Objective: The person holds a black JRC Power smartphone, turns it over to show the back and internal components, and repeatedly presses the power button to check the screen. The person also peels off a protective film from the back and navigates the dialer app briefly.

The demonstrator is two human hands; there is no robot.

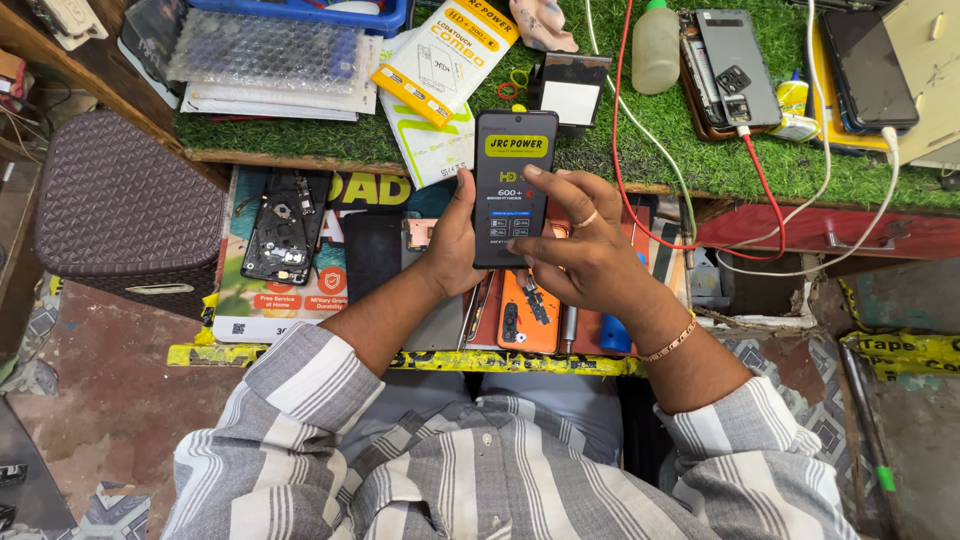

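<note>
My left hand [455,250] grips a black phone display panel [512,175] by its left edge, holding it upright above the lap tray. A yellow and white protective sticker covers the screen. My right hand [580,245] rests on the panel's lower right, with the index finger pressed against the screen's right side. A ring sits on one finger and a bracelet circles that wrist. Below the hands lie an orange phone back [528,315] and a metal phone frame [420,240].
An opened phone body [285,228] lies on a printed mat at the left. A woven brown box [125,205] stands far left. The green turf bench [700,150] carries packaging, a plastic bottle [655,48], opened phones [730,65] and red and white cables.
</note>
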